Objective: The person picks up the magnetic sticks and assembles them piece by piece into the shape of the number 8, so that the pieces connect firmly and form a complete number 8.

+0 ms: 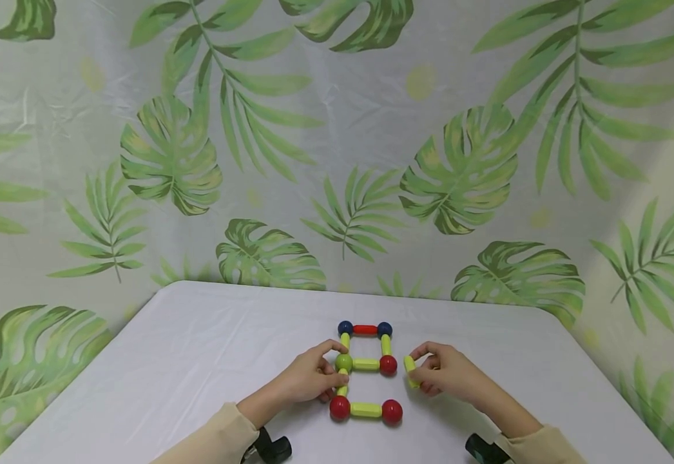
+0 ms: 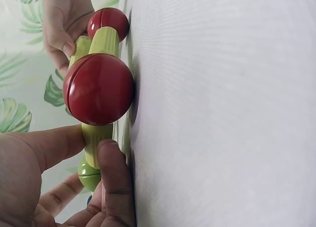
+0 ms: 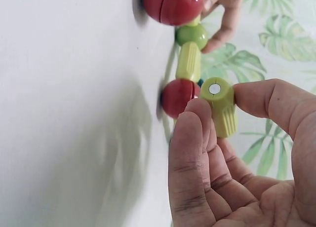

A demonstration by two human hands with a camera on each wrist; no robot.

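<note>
On the white table lies a figure of magnetic rods and balls, two squares stacked toward the back. Its far edge has two blue balls [image 1: 345, 328] joined by a red rod [image 1: 365, 330]. A green ball [image 1: 344, 363] and a red ball [image 1: 388, 365] mark the middle, and two red balls [image 1: 339, 407] the near edge, linked by a yellow-green rod [image 1: 366, 410]. The left hand [image 1: 308, 375] pinches the lower left yellow-green rod [image 2: 95, 145] between thumb and finger. Right of the figure, the right hand [image 1: 444, 368] pinches a loose yellow-green rod [image 3: 224, 113], its round silvery end showing.
A white cloth [image 1: 198, 348] covers the table. Behind it hangs a leaf-printed curtain [image 1: 360, 129]. Black wrist cameras [image 1: 276, 449] sit on both forearms, near the table's front. The lower square's right side has a gap between its two red balls.
</note>
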